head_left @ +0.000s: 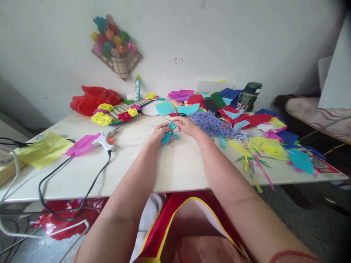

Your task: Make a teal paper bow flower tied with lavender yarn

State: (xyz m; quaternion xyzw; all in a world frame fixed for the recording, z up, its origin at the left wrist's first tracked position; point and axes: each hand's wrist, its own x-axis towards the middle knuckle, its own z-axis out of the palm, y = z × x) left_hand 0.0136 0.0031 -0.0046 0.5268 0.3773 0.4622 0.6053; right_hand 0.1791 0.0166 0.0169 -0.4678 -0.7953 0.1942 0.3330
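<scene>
Over the middle of the white table, my left hand [159, 133] is closed on a folded turquoise paper flower [166, 138], whose petals fan out below and above the fingers. My right hand [187, 126] pinches a thin wooden stick [167, 119] that points up and to the left. Its fingertips are right beside the flower's upper edge; whether they touch the paper I cannot tell. Just right of my right hand lies a tangled heap of lilac yarn [210, 123]. Turquoise paper squares [165, 108] lie behind both hands.
A glue gun [105, 141] with a black cable rests on the left, near pink and yellow paper [45, 149]. Behind are a decorated green board [123, 111], a red bag [94, 100] and a glue tube [137, 88]. A dark bottle [249, 96] stands among coloured paper.
</scene>
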